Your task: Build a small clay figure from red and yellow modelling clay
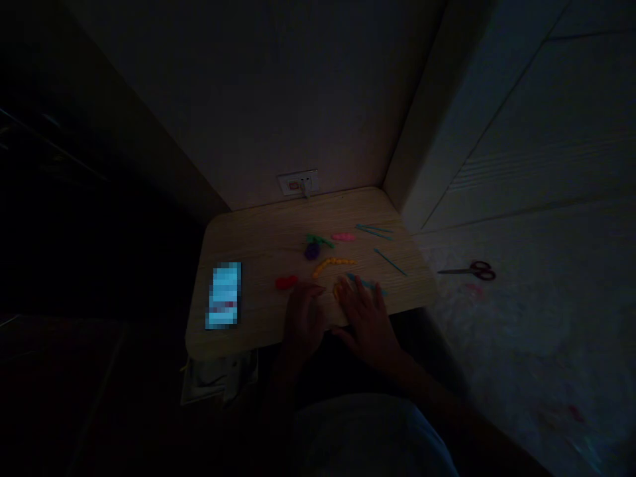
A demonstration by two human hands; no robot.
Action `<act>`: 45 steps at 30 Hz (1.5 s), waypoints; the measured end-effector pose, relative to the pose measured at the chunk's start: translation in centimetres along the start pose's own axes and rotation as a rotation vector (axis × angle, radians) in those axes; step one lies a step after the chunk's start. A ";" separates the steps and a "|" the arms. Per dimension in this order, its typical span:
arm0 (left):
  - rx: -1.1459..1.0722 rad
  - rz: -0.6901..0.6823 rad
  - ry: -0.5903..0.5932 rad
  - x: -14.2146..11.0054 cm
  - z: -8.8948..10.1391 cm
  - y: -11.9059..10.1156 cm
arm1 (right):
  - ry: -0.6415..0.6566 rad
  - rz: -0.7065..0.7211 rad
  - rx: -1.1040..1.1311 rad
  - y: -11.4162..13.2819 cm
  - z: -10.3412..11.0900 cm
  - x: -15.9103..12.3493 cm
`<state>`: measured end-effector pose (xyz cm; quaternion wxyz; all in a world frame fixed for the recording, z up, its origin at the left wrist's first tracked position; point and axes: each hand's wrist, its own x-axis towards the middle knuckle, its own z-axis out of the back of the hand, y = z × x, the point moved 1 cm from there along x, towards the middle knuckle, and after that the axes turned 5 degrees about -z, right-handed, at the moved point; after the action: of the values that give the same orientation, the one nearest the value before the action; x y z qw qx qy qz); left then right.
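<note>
Dim light over the counter (pixel 263 245)
Right of the phone (pixel 223 296): left hand (pixel 304 319) curled, grip unclear; right hand (pixel 370 324) spread beside yellow piece (pixel 336 291).

No text, label, brand, number or sign is legible. The lit phone screen (pixel 223 296) on the tabletop (pixel 258 248) shows only coarse blocks (pale blue, with a small reddish patch), and no marking can be read on the wall socket (pixel 298 183).
</note>
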<state>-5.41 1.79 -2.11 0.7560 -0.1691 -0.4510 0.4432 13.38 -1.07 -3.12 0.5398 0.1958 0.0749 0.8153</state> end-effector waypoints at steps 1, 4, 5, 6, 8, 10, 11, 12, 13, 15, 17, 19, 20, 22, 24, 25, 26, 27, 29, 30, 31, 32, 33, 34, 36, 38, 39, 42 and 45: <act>0.008 -0.001 0.002 0.0 0.0 0.0 | -0.006 -0.007 0.003 0.0 -0.1 0.0; 0.023 0.000 0.007 0.2 0.2 -0.2 | -0.018 -0.024 0.005 0.0 -0.2 0.0; 0.021 0.002 0.012 0.2 0.2 -0.2 | -0.020 -0.030 0.002 0.0 -0.2 0.0; 0.019 0.003 0.017 0.3 0.2 -0.3 | -0.020 -0.035 -0.001 0.1 -0.2 0.0; 0.010 -0.004 0.032 0.4 0.2 -0.4 | -0.023 -0.047 -0.004 0.1 -0.2 0.1; 0.000 -0.010 0.039 0.5 0.2 -0.5 | -0.024 -0.053 -0.006 0.1 -0.2 0.3; -0.004 -0.009 0.041 0.5 0.2 -0.5 | -0.025 -0.052 -0.008 0.1 -0.1 0.4; -0.008 -0.006 0.045 0.5 0.2 -0.5 | -0.026 -0.049 -0.010 0.0 -0.1 0.4; -0.013 -0.004 0.048 0.6 0.1 -0.5 | -0.025 -0.044 -0.013 0.0 -0.2 0.5; -0.017 -0.004 0.047 0.6 0.1 -0.5 | -0.023 -0.038 -0.016 -0.1 -0.2 0.5; -0.021 -0.012 0.053 0.6 0.0 -0.5 | -0.020 -0.038 -0.017 -0.1 -0.2 0.5; -0.015 -0.023 0.055 0.6 -0.1 -0.6 | -0.023 -0.045 -0.008 -0.1 -0.1 0.5; -0.009 -0.022 0.058 0.6 -0.1 -0.6 | -0.027 -0.051 0.005 -0.1 0.0 0.5; -0.001 -0.011 0.063 0.6 -0.1 -0.7 | -0.045 -0.067 0.054 -0.2 0.2 0.7; -0.009 0.000 0.066 0.6 -0.1 -0.8 | -0.080 -0.095 0.108 -0.3 0.6 0.9; -0.017 0.001 0.065 0.6 0.0 -0.8 | -0.098 -0.104 0.126 -0.4 0.9 1.0; -0.024 0.001 0.058 0.5 0.0 -0.8 | -0.115 -0.109 0.134 -0.4 1.1 1.2; -0.030 0.001 0.051 0.5 0.1 -0.8 | -0.126 -0.108 0.132 -0.5 1.2 1.3; -0.033 0.003 0.053 0.4 0.1 -0.7 | -0.141 -0.101 0.110 -0.7 1.5 1.6; -0.028 0.005 0.057 0.4 0.0 -0.6 | -0.147 -0.100 0.096 -0.9 1.5 1.7; -0.020 0.006 0.063 0.3 -0.1 -0.5 | -0.156 -0.105 0.082 -1.0 1.5 1.9; -0.009 0.010 0.070 0.3 -0.2 -0.4 | -0.164 -0.112 0.069 -1.1 1.5 2.0; 0.007 0.014 0.073 0.2 -0.3 -0.4 | -0.168 -0.120 0.058 -1.2 1.4 2.1; 0.026 0.018 0.072 0.2 -0.5 -0.3 | -0.168 -0.126 0.050 -1.3 1.3 2.3; 0.065 0.031 0.071 0.1 -1.1 -0.3 | -0.156 -0.136 0.042 -1.3 1.3 2.6; 0.097 0.046 0.077 0.2 -1.7 -0.2 | -0.155 -0.136 0.054 -1.3 1.5 2.9; 0.104 0.051 0.078 0.2 -1.9 -0.2 | -0.162 -0.131 0.068 -1.3 1.6 3.0; 0.085 0.054 0.065 0.4 -2.4 -0.1 | -0.194 -0.131 0.128 -1.2 2.3 3.3; 0.038 0.074 0.061 0.6 -2.3 -0.2 | -0.191 -0.139 0.174 -1.2 2.7 3.4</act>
<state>-3.27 2.52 -2.94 0.7556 -0.1849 -0.4126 0.4739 14.32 2.30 -0.26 0.5806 0.3128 0.1072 0.7440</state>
